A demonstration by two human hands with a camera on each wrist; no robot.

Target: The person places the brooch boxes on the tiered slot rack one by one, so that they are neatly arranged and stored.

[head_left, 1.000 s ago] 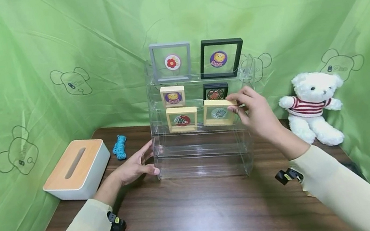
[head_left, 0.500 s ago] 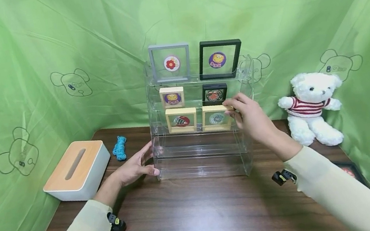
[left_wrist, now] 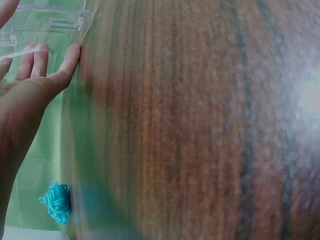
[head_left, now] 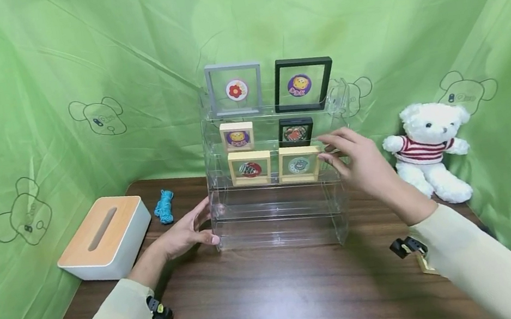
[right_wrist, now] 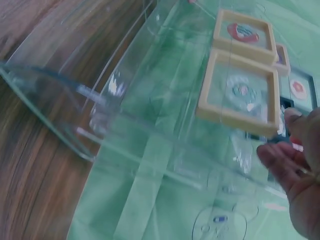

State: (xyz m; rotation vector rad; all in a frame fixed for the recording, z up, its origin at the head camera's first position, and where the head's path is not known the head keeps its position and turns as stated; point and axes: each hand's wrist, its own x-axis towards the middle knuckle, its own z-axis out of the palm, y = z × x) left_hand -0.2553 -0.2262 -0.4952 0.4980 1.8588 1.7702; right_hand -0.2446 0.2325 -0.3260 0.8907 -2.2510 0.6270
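Observation:
A clear tiered display rack (head_left: 277, 236) stands upright on the table. On its third tier from the top, a light yellow frame with a grey-blue picture (head_left: 299, 165) sits beside a light yellow frame with a red and black picture (head_left: 250, 168). Just right of the grey-blue one is my right hand (head_left: 359, 157), thumb and fingers parted; the right wrist view shows a gap between fingertips and that frame (right_wrist: 240, 92). My left hand (head_left: 185, 235) touches the rack's left side, thumb at the front edge and fingers extended along the side (left_wrist: 37, 75).
Higher tiers bear a grey frame (head_left: 209, 92), a large black frame (head_left: 307, 108), a small cream frame (head_left: 236, 126) and a small black frame (head_left: 295, 121). A tissue box (head_left: 117, 246) and blue cord (head_left: 164, 207) lie left; a white teddy bear (head_left: 429, 125) sits right.
The right hand has lowered the grey-blue-picture frame onto the tier, let go of it and drawn off slightly to the right. The left hand stays at the rack's side.

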